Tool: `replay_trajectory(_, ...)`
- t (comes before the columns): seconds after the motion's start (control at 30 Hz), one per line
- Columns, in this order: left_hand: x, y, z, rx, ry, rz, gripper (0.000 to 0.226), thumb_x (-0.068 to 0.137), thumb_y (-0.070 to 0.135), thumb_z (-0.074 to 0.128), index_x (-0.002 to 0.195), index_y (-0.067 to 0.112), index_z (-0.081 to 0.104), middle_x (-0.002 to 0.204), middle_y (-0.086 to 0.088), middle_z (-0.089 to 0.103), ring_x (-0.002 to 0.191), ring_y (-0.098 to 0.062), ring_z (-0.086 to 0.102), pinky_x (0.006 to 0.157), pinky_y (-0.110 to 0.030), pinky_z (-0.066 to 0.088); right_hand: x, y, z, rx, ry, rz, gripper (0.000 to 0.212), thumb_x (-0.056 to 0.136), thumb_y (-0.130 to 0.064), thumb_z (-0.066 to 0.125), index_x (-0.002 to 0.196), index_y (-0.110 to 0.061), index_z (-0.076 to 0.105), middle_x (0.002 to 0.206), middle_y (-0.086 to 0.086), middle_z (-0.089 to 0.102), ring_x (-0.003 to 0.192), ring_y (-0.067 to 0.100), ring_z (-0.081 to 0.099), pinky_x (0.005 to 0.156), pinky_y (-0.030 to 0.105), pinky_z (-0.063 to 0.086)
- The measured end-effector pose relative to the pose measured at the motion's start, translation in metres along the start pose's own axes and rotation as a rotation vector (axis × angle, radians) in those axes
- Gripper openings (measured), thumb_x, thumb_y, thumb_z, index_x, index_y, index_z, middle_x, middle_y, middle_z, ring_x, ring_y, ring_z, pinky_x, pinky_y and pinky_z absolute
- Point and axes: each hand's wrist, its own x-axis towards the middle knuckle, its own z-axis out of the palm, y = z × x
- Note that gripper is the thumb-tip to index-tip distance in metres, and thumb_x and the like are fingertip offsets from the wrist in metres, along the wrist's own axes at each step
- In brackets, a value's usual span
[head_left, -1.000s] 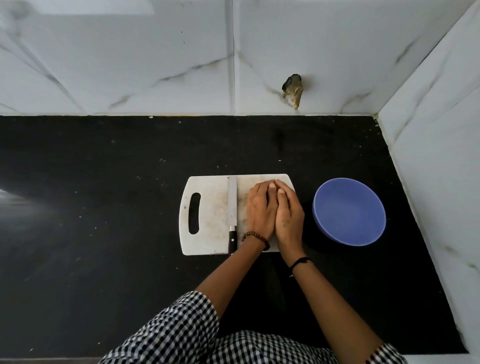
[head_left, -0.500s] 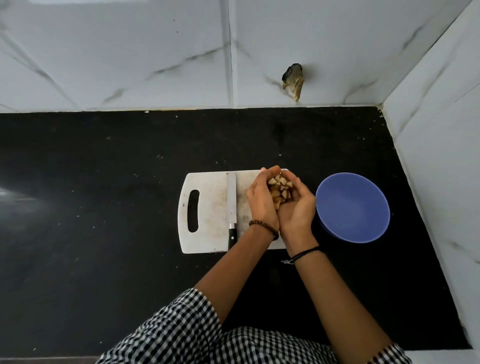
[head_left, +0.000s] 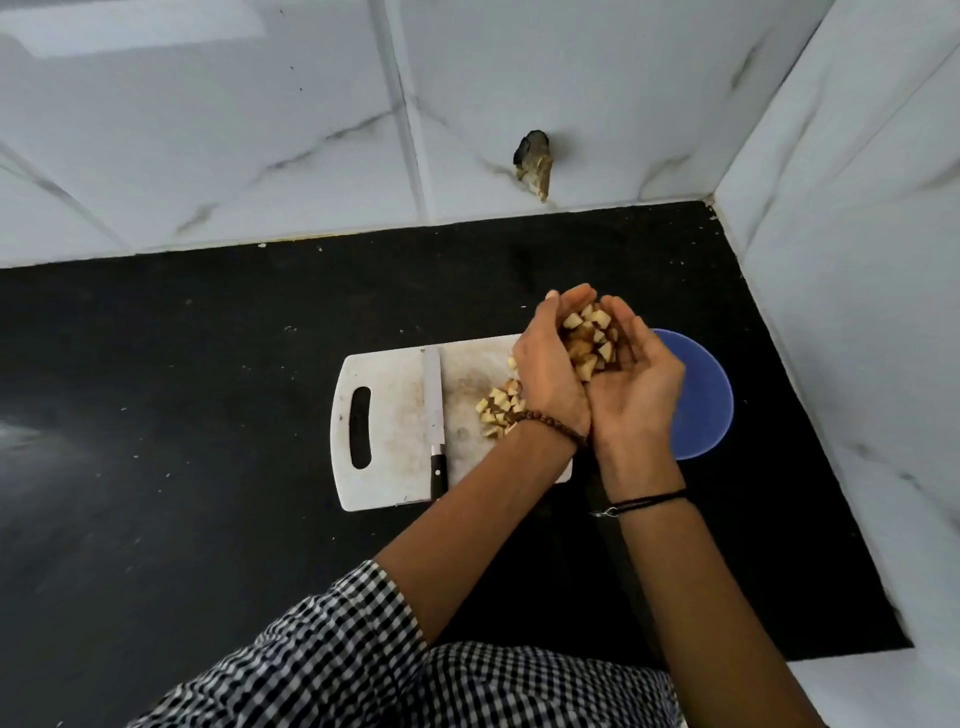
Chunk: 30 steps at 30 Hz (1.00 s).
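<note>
Head view: the left hand (head_left: 549, 382) and the right hand (head_left: 636, 395) sit just right of the frame's centre, pressed edge to edge into one cup. Their fingers curl up around a load of diced pieces (head_left: 589, 340), pale cubes with brownish skin. A second ago both hands lay palm down on the right part of the cutting board (head_left: 387, 382), covering the pile. Half a second ago they had scooped it up and turned the palms upward. Now the cup is higher and further right, so the right hand overlaps the left rim of the blue bowl (head_left: 704, 400).

The lift has uncovered a small heap of leftover pieces (head_left: 500, 408) on the board, just left of the left wrist and its beaded bracelet (head_left: 550, 422). This suggests the scoop took most of the pile but not all of it, so a second pass will probably be needed.

The knife (head_left: 432, 397) lies along the board left of the heap, blade toward the wall and black handle toward the person. It lies where it lay a second ago. The bowl stands on the black counter (head_left: 182, 415) just right of the board. The part of it that shows holds nothing, and the rest is behind the right hand.

As I judge it, the load is on its way to the bowl and not yet released. Next the hands need to come fully over the bowl before they part, or cubes may drop onto the counter between board and bowl.
</note>
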Motion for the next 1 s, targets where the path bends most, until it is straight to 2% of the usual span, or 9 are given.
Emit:
replay_trajectory(0.13,-0.008,-0.026,0.024,0.073,-0.057,-0.115,0.034,0.095,0.036,0.051,0.102,0.010,0.073,0.107,-0.010,0.071,0.103,-0.025,0.066,0.093,-0.040,0.053,0.000,-0.025,-0.022,-0.001,0.116,-0.094,0.030,0.102,-0.015,0.043,0.111,-0.004,0.069,0.090,0.006,0.077,0.081,0.017,0.075,0.066,0.025,0.059)
replay_trajectory(0.3,-0.012,-0.057,0.027,0.211,-0.039,-0.193,0.028,0.096,0.034,0.052,0.100,0.014,0.071,0.101,-0.008,0.072,0.102,-0.023,0.066,0.088,-0.035,0.055,0.012,-0.030,-0.048,-0.177,0.274,-0.104,0.029,0.098,-0.021,0.050,0.116,-0.010,0.070,0.110,0.008,0.072,0.101,0.022,0.069,0.074,0.026,0.058)
replay_trajectory(0.37,-0.012,-0.064,0.025,0.224,-0.043,-0.214,0.028,0.095,0.038,0.051,0.091,0.020,0.072,0.096,-0.002,0.073,0.101,-0.020,0.065,0.094,-0.040,0.052,0.016,-0.029,-0.055,-0.252,0.280,-0.097,0.030,0.099,-0.025,0.049,0.116,-0.013,0.070,0.112,0.004,0.071,0.102,0.020,0.068,0.073,0.026,0.056)
replay_trajectory(0.47,-0.010,-0.070,0.024,0.341,-0.030,-0.160,0.040,0.096,0.048,0.043,0.086,0.026,0.075,0.094,0.006,0.072,0.100,-0.016,0.063,0.099,-0.043,0.048,0.020,-0.028,-0.060,-0.369,0.277,-0.106,0.031,0.100,-0.032,0.048,0.115,-0.018,0.071,0.113,0.000,0.071,0.102,0.017,0.067,0.076,0.027,0.054)
replay_trajectory(0.6,-0.009,-0.067,0.024,0.431,-0.067,-0.121,0.048,0.094,0.057,0.039,0.097,0.025,0.074,0.102,0.004,0.072,0.104,-0.016,0.063,0.098,-0.045,0.047,0.023,-0.029,-0.060,-0.471,0.259,-0.145,0.031,0.099,-0.035,0.048,0.108,-0.020,0.074,0.104,-0.002,0.075,0.100,0.017,0.070,0.084,0.032,0.054)
replay_trajectory(0.73,-0.008,-0.055,0.027,0.507,-0.044,-0.042,0.048,0.098,0.051,0.035,0.096,0.023,0.074,0.099,0.003,0.072,0.099,-0.013,0.063,0.087,-0.033,0.048,0.024,-0.031,-0.054,-0.523,0.260,-0.131,0.029,0.096,-0.039,0.053,0.104,-0.021,0.075,0.098,-0.003,0.076,0.096,0.015,0.071,0.075,0.029,0.053)
replay_trajectory(0.8,-0.007,-0.046,0.023,0.564,-0.062,0.029,0.048,0.097,0.053,0.034,0.094,0.025,0.074,0.097,0.004,0.072,0.098,-0.012,0.065,0.092,-0.036,0.048,0.024,-0.028,-0.049,-0.557,0.270,-0.137,0.029,0.092,-0.042,0.058,0.106,-0.023,0.074,0.100,-0.003,0.075,0.096,0.015,0.070,0.073,0.029,0.053)
replay_trajectory(0.93,-0.007,-0.024,0.011,0.572,-0.068,0.215,0.048,0.100,0.047,0.037,0.095,0.017,0.074,0.095,0.004,0.073,0.095,-0.008,0.066,0.092,-0.033,0.051,0.023,-0.016,-0.035,-0.718,0.179,-0.251,0.024,0.086,-0.047,0.059,0.097,-0.030,0.072,0.095,-0.009,0.073,0.095,0.011,0.069,0.090,0.042,0.055)
replay_trajectory(1.0,-0.006,-0.012,0.002,0.548,-0.065,0.318,0.046,0.100,0.044,0.039,0.094,0.015,0.074,0.093,0.001,0.073,0.094,-0.012,0.067,0.091,-0.033,0.052,0.020,-0.008,-0.025,-0.805,0.098,-0.324,0.016,0.092,-0.039,0.058,0.094,-0.029,0.071,0.090,-0.011,0.072,0.091,0.006,0.067,0.090,0.038,0.054)
